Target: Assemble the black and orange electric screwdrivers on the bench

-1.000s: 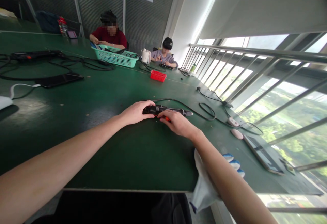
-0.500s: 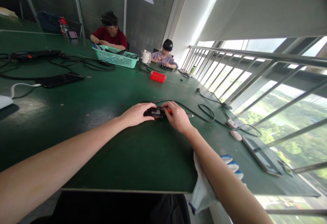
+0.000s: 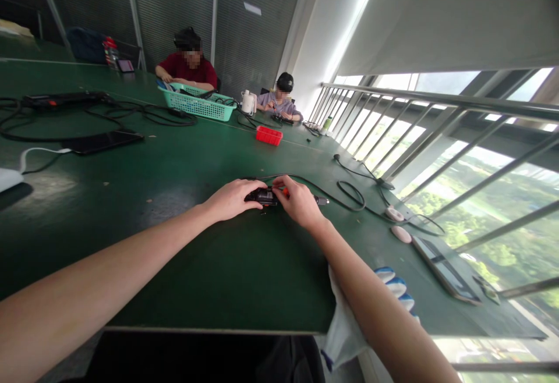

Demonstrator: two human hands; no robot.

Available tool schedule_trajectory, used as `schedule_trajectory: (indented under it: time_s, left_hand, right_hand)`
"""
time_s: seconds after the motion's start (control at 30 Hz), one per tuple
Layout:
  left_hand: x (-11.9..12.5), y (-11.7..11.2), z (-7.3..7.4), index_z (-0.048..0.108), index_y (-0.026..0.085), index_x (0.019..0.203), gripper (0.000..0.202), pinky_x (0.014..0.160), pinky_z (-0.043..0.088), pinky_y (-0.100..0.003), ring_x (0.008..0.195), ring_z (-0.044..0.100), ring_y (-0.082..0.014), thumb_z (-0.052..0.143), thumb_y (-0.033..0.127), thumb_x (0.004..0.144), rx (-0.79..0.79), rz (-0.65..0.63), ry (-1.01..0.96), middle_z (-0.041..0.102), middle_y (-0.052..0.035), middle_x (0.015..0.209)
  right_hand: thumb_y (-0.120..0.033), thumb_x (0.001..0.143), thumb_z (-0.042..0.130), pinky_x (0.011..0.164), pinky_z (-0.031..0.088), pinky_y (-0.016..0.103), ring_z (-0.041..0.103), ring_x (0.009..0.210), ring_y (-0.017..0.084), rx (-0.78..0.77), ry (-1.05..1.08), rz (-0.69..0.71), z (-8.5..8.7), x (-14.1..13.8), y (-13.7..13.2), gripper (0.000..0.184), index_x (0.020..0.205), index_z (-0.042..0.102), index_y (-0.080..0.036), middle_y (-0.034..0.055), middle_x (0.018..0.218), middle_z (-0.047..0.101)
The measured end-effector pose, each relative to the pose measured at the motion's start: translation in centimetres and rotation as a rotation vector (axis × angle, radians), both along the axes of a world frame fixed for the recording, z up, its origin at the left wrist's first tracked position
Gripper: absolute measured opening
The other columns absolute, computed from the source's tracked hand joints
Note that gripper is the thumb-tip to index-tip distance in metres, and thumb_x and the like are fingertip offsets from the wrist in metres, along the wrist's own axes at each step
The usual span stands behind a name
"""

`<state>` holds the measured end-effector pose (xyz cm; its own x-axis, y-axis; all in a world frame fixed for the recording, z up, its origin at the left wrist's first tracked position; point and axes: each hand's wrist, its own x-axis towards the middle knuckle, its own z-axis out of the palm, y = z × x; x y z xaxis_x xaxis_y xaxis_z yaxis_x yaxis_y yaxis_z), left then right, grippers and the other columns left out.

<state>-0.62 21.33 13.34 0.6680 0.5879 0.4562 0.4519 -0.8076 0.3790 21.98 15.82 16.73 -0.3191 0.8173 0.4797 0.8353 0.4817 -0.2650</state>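
Observation:
A black power tool point(image 3: 264, 197) with a cord lies on the green table in front of me, its metal tip point(image 3: 322, 201) pointing right. My left hand point(image 3: 233, 199) grips its left end, thumb on the near side and fingers on the far side. Over the tool's middle, my right hand point(image 3: 299, 199) has thumb and forefinger drawn together in a pinch. An orange part point(image 3: 285, 192) shows beside these fingers. Whatever sits between the fingertips is too small and covered to make out. The tool's black cord point(image 3: 323, 188) curves away to the right.
A red tray point(image 3: 269, 135) and a turquoise basket point(image 3: 198, 103) stand farther back, near two seated people. Left are a black phone point(image 3: 107, 141) and cables. A white-and-blue glove point(image 3: 349, 330) hangs over the near edge beneath my right forearm. A tablet point(image 3: 443, 269) lies right, beside the railing.
My right fingers have shifted slightly left along the tool and are more tightly pinched. My left hand keeps its grip. The view has tilted a little.

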Motion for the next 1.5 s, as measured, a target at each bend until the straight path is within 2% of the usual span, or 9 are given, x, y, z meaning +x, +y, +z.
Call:
schedule_trajectory:
  time_s: [0.17, 0.37, 0.63, 0.73, 0.87, 1.13, 1.2, 1.37, 1.5]
  left_hand:
    - [0.1, 0.3, -0.3, 0.058, 0.03, 0.129, 0.048, 0.094, 0.048, -0.036, 0.108, 0.066, -0.0275, 0.069, 0.05, 0.087, -0.061, 0.022, -0.027, 0.069, -0.0032, 0.122]
    - [-0.2, 0.6, 0.0, 0.059, 0.029, 0.128, 0.046, 0.094, 0.048, -0.034, 0.111, 0.064, -0.0262, 0.068, 0.048, 0.087, -0.092, -0.02, -0.052, 0.066, -0.0039, 0.123]
    - [-1.5, -0.5, 3.8, 0.066, 0.025, 0.113, 0.032, 0.097, 0.046, -0.036, 0.112, 0.059, -0.0267, 0.066, 0.042, 0.086, 0.071, -0.086, 0.025, 0.063, -0.0064, 0.116]
    - [-0.8, -1.1, 4.5, 0.067, 0.023, 0.108, 0.026, 0.087, 0.049, -0.032, 0.099, 0.064, -0.0217, 0.064, 0.04, 0.089, -0.015, -0.126, -0.068, 0.069, -0.0038, 0.105]
    - [0.1, -1.3, 4.2, 0.068, 0.022, 0.109, 0.026, 0.076, 0.05, -0.028, 0.089, 0.068, -0.0186, 0.064, 0.04, 0.091, -0.214, -0.171, -0.177, 0.074, -0.0017, 0.097]
    - [-0.2, -0.5, 3.4, 0.068, 0.019, 0.11, 0.031, 0.076, 0.053, -0.029, 0.086, 0.071, -0.0193, 0.069, 0.04, 0.087, -0.398, -0.21, -0.26, 0.076, -0.0035, 0.093]
    - [-0.7, 0.2, 3.1, 0.068, 0.02, 0.117, 0.038, 0.08, 0.054, -0.031, 0.09, 0.071, -0.0205, 0.069, 0.043, 0.087, -0.433, -0.19, -0.29, 0.076, -0.0045, 0.096]
    - [-1.7, 1.6, 2.3, 0.074, 0.019, 0.104, 0.037, 0.093, 0.054, -0.037, 0.101, 0.07, -0.024, 0.074, 0.049, 0.082, -0.548, -0.14, -0.324, 0.076, -0.0066, 0.105]
    - [-1.9, 1.7, 1.8, 0.074, 0.019, 0.101, 0.037, 0.094, 0.053, -0.038, 0.099, 0.07, -0.0233, 0.076, 0.048, 0.08, -0.583, -0.135, -0.323, 0.076, -0.006, 0.104]
  right_hand:
    - [-0.034, 0.098, 0.056, 0.083, 0.049, 0.028, 0.066, 0.088, 0.017, 0.054, -0.076, -0.017, 1.6, 1.0, -1.3, 0.019, 0.109, 0.068, -0.025, 0.0048, 0.106, 0.069]
    - [-0.039, 0.094, 0.065, 0.086, 0.049, 0.03, 0.067, 0.092, 0.018, -0.157, -0.204, 0.228, 0.6, -0.4, -2.4, 0.019, 0.107, 0.071, -0.026, 0.0042, 0.106, 0.069]
    - [-0.025, 0.098, 0.055, 0.076, 0.048, 0.029, 0.067, 0.083, 0.019, -0.13, -0.162, 0.08, -0.4, -1.1, -2.4, 0.006, 0.101, 0.06, -0.022, 0.0042, 0.097, 0.07]
    - [-0.026, 0.097, 0.058, 0.075, 0.048, 0.028, 0.067, 0.084, 0.018, -0.062, -0.009, 0.068, 0.0, -0.8, -2.5, 0.01, 0.105, 0.056, -0.023, 0.0012, 0.095, 0.07]
    - [-0.028, 0.095, 0.06, 0.076, 0.049, 0.028, 0.066, 0.084, 0.017, 0.074, 0.054, 0.059, 0.4, -1.1, -2.7, 0.007, 0.101, 0.059, -0.025, 0.0006, 0.098, 0.069]
    - [-0.02, 0.097, 0.051, 0.08, 0.051, 0.03, 0.066, 0.092, 0.019, 0.142, -0.006, 0.103, 0.5, -1.8, -3.3, 0.017, 0.11, 0.061, -0.025, 0.0032, 0.107, 0.069]
    - [-0.018, 0.095, 0.051, 0.085, 0.051, 0.034, 0.063, 0.1, 0.022, 0.223, 0.003, 0.071, 1.1, -1.5, -3.4, 0.019, 0.111, 0.06, -0.024, 0.0057, 0.112, 0.068]
    - [-0.012, 0.094, 0.043, 0.101, 0.045, 0.047, 0.054, 0.117, 0.026, 0.394, 0.061, 0.097, 2.8, -0.3, -3.7, 0.024, 0.115, 0.052, -0.021, 0.0125, 0.128, 0.058]
    - [-0.021, 0.1, 0.048, 0.096, 0.048, 0.044, 0.058, 0.109, 0.024, 0.479, 0.103, 0.087, 2.9, 0.2, -4.0, 0.02, 0.119, 0.049, -0.024, 0.0093, 0.12, 0.065]
